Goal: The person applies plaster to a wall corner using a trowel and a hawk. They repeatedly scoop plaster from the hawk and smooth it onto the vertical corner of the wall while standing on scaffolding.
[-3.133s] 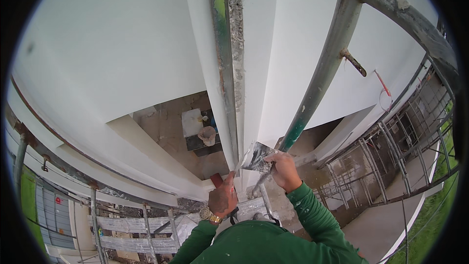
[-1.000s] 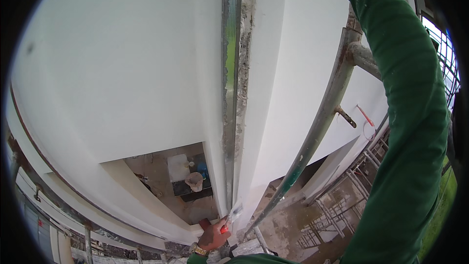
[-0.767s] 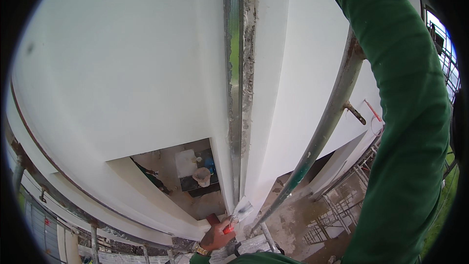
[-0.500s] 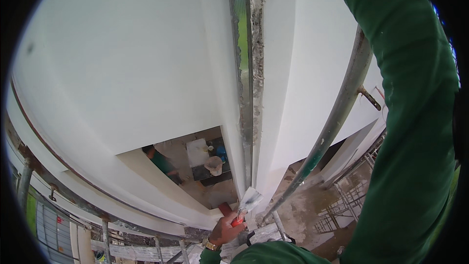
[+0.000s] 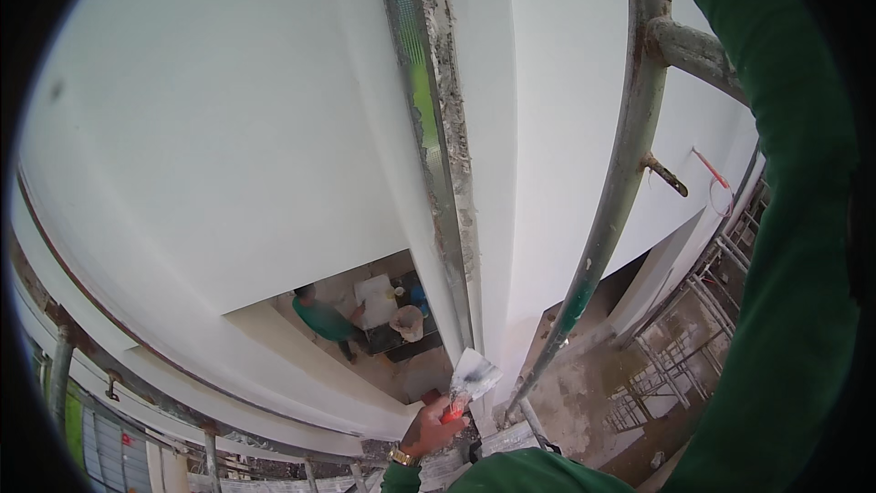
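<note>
My left hand, with a wristwatch at its wrist, is closed round the red handle of a putty knife. The knife's wide, whitish-smeared blade points up, near the foot of a long metal channel that runs along the white wall. Beside the channel is a rough grey strip of bare, crumbly material. My right arm, in a green sleeve, is raised along the right side; its hand is out of the picture beyond the top edge.
A scaffold pole with a cross tube stands on the right. More scaffold rails curve along the lower left. Far below, through a wall opening, a person in green stands near a bucket. Scaffold frames stand on the lower floor.
The view has swung, so the channel's upper part lies farther left and more of the pole shows. My left hand keeps the putty knife. The person below has come further into sight.
</note>
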`<control>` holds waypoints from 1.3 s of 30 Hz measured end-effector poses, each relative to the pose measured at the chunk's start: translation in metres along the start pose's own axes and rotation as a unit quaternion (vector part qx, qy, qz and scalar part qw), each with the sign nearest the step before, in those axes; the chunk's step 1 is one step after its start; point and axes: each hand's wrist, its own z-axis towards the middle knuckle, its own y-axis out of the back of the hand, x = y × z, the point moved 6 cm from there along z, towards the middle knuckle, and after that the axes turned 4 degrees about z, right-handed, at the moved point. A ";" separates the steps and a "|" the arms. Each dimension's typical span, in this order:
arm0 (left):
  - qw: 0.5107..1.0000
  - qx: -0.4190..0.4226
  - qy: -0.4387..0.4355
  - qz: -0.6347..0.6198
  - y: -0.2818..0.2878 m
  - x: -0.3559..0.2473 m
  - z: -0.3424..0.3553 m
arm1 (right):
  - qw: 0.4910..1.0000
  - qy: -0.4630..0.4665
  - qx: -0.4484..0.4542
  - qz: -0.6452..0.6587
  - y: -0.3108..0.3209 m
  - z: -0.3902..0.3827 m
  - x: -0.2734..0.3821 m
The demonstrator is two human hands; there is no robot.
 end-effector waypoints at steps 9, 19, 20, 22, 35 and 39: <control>0.969 -0.042 0.005 -0.242 -0.020 0.009 0.026 | 0.968 0.221 -0.028 0.112 0.025 -0.036 0.060; 0.965 0.001 0.039 -0.259 -0.034 -0.037 0.018 | 0.883 -0.245 -0.269 0.296 0.124 -0.080 0.096; 0.959 -0.009 0.040 -0.281 -0.042 -0.040 0.015 | 0.866 -0.234 -0.274 0.346 0.137 -0.093 0.109; 0.938 -0.128 0.082 -0.313 -0.021 -0.036 -0.033 | 0.756 -0.282 -0.226 0.546 0.115 -0.121 0.163; 0.747 -0.456 0.220 -0.432 -0.071 0.103 -0.243 | 0.270 -0.324 0.162 0.892 0.054 -0.276 0.387; 0.717 -0.501 0.342 -0.343 -0.085 0.174 -0.295 | 0.419 -0.207 0.423 0.776 0.055 -0.335 0.480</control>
